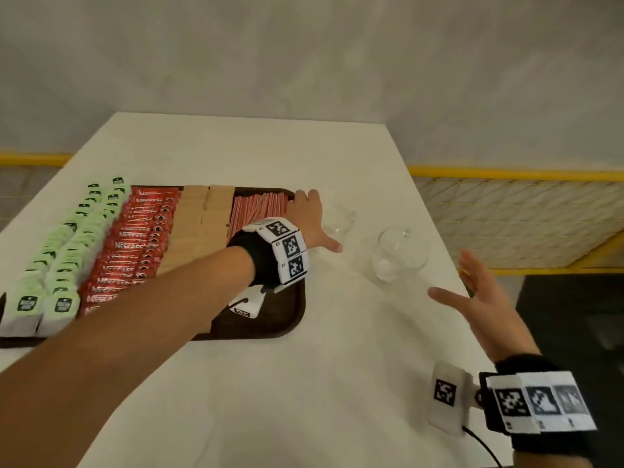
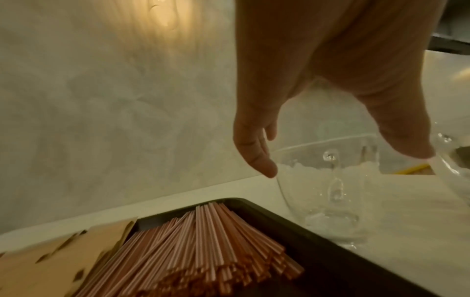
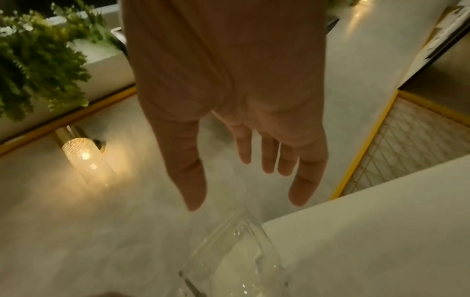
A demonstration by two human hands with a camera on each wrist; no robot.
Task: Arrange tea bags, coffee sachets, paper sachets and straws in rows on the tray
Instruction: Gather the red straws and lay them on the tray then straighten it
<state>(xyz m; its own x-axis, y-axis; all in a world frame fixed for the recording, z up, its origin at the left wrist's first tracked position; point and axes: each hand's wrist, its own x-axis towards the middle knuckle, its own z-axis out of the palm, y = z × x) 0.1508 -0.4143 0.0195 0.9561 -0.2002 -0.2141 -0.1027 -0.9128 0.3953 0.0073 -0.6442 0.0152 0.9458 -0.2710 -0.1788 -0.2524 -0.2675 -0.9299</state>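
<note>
A dark brown tray (image 1: 283,319) lies on the white table. It holds rows of green tea bags (image 1: 64,251), red coffee sachets (image 1: 135,244), tan paper sachets (image 1: 196,228) and red-striped straws (image 1: 256,207). My left hand (image 1: 314,221) reaches past the tray's far right corner, fingers spread around a clear glass (image 1: 339,217). In the left wrist view the left hand (image 2: 330,112) hovers over that glass (image 2: 328,191) with straws (image 2: 203,245) below. My right hand (image 1: 472,292) hangs open, empty, just right of a second glass (image 1: 398,255). The right hand (image 3: 244,156) shows straight fingers.
The table's right edge (image 1: 452,261) runs close by my right hand. Behind it stands a yellow-framed mesh fence (image 1: 520,211). A wall lamp (image 3: 81,154) and green plants (image 3: 38,66) show in the right wrist view.
</note>
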